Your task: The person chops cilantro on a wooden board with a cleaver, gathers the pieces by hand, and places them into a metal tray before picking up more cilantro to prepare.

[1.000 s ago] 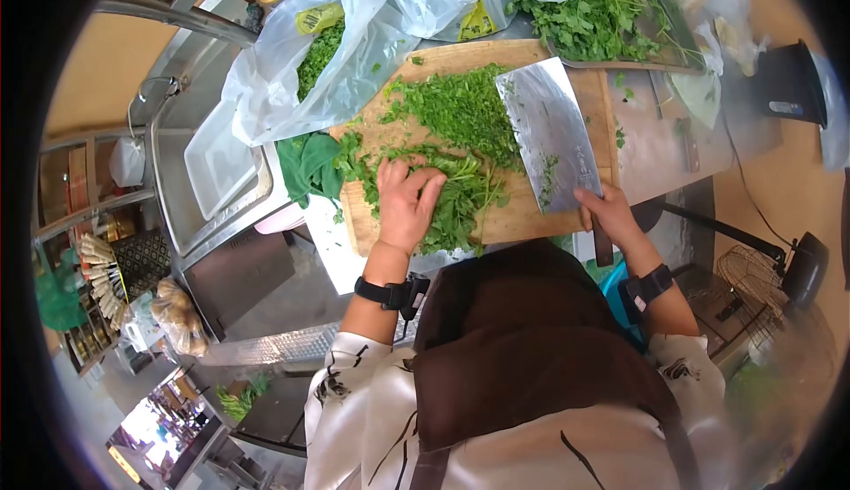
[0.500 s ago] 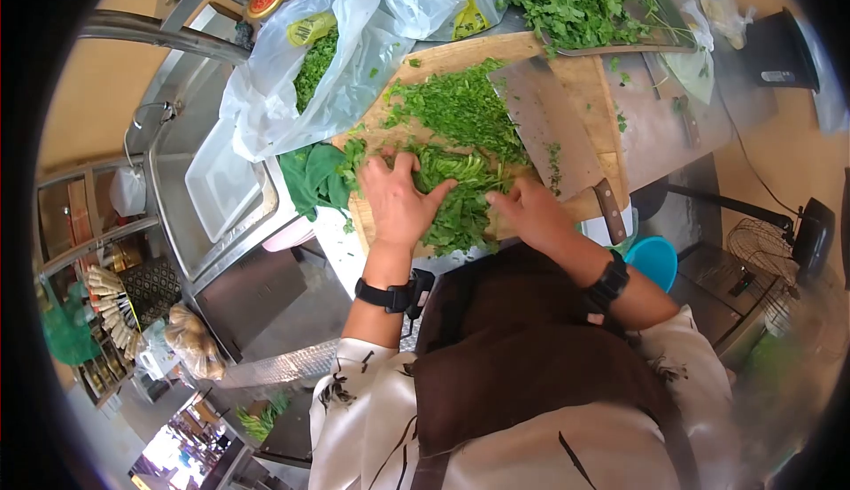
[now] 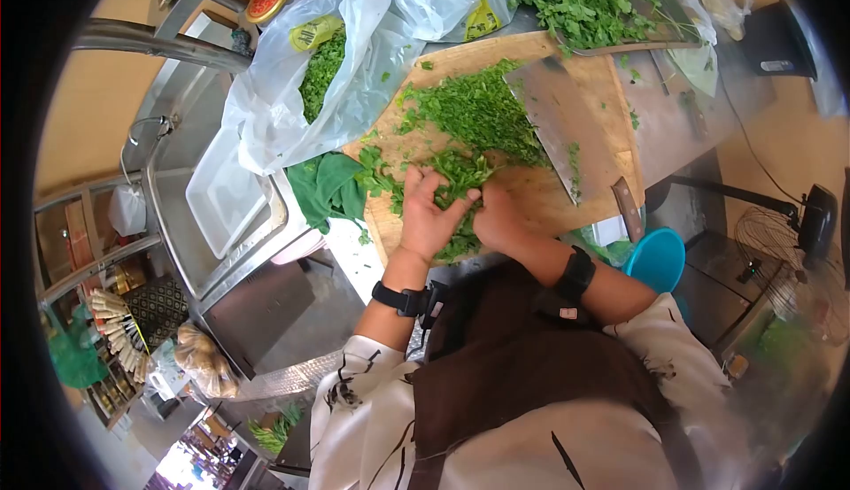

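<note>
My left hand point(image 3: 429, 217) and my right hand point(image 3: 503, 216) are close together at the near side of a wooden cutting board point(image 3: 584, 217). Between and under them is a bunch of leafy green herbs point(image 3: 460, 171). The left fingers curl over the bunch; the right fingers are bent in against its right side, their tips partly hidden. Beyond my hands lies a pile of chopped herbs point(image 3: 478, 109). A cleaver point(image 3: 567, 127) rests flat on the board's right part, its wooden handle point(image 3: 628, 209) towards me.
A plastic bag of chopped greens point(image 3: 325, 74) stands at the board's back left, a green cloth point(image 3: 328, 187) at its left edge. Behind is a metal tray point(image 3: 637, 47) of leafy herbs. Left is a sink point(image 3: 168, 224) with a white tub point(image 3: 226, 193); lower right, a blue basin point(image 3: 657, 258).
My hands have drawn together, the right moving left and the left moving right, gathering the loose herbs into a tighter bunch. The cleaver still lies on the board.
</note>
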A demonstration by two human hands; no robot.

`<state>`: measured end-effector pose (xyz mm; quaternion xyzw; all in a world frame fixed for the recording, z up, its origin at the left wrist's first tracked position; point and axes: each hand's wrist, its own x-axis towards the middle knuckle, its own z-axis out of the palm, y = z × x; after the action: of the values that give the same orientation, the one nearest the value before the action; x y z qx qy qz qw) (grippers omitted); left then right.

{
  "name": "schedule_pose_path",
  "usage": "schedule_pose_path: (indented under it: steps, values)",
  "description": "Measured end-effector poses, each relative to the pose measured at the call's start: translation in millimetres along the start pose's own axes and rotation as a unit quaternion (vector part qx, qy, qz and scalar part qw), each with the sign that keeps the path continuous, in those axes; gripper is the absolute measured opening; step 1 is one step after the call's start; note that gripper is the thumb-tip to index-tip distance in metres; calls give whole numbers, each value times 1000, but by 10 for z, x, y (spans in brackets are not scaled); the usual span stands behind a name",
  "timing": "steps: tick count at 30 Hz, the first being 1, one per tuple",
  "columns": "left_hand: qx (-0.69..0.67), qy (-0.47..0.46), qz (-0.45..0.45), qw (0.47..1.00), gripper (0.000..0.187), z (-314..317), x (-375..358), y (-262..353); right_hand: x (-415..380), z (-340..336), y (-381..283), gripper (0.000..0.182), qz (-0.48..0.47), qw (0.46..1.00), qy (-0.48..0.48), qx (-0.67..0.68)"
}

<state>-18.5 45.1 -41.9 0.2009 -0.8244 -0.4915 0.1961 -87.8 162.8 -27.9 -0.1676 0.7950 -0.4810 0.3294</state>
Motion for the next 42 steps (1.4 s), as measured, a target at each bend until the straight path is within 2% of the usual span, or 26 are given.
schedule_pose_path:
  steps: [1, 4, 7, 9, 10, 13, 15, 19, 22, 25, 28, 30, 34, 37, 40, 41, 42]
  values:
    - [5, -5, -1, 1000, 32, -14, -5, 37, 4, 3, -25, 34, -24, 998, 4, 66]
    - [-5, -25, -11, 1000, 26, -56, -47, 157, 76, -140, -70, 37, 67, 989, -89, 100]
    - [-29, -10, -15, 999, 23, 32, -120, 104, 163, -170, 62, 34, -82, 972, -132, 177]
    - [2, 26, -41, 999, 22, 142, -142, 130, 179, -242, 38, 32, -14, 988, -153, -1]
    - [12, 41, -41, 998, 22, 170, -138, 144, 199, -278, -13, 30, 17, 983, -160, -92]
    - [34, 78, -39, 996, 25, 248, -134, 106, 259, -304, -100, 24, 57, 947, -197, -248]
    - [58, 112, -16, 992, 26, 321, -143, 90, 237, -310, -44, 23, 31, 952, -183, -244]
    - [128, 119, 9, 985, 26, 394, -131, 81, 72, -559, -67, 22, -14, 948, -189, -257]
    - [147, 126, 27, 981, 27, 419, -145, 64, 45, -735, -82, 28, -142, 947, -88, -276]
    - [151, 125, 27, 980, 27, 444, -144, 49, 171, -621, -93, 31, -167, 958, -54, -228]
    - [148, 119, 19, 982, 27, 408, -158, 47, 350, -447, 161, 38, -329, 900, -23, -285]
    - [153, 113, 11, 982, 27, 419, -182, 41, 345, -424, 295, 41, -331, 892, 0, -307]
    - [128, 132, 1, 983, 27, 449, -187, 10, 192, -414, 374, 43, -279, 907, -1, -317]
    - [87, 112, -31, 989, 28, 384, -191, 65, 124, -295, 324, 42, -197, 962, 29, -189]
    - [42, 86, -30, 995, 29, 323, -227, 131, 28, -163, 319, 44, -177, 974, 68, -126]
    - [45, 86, -17, 995, 29, 335, -252, 128, 50, -183, 333, 45, -86, 996, 24, 6]
    - [49, 85, -7, 995, 30, 343, -272, 123, 62, -225, 319, 47, 11, 990, -23, 138]
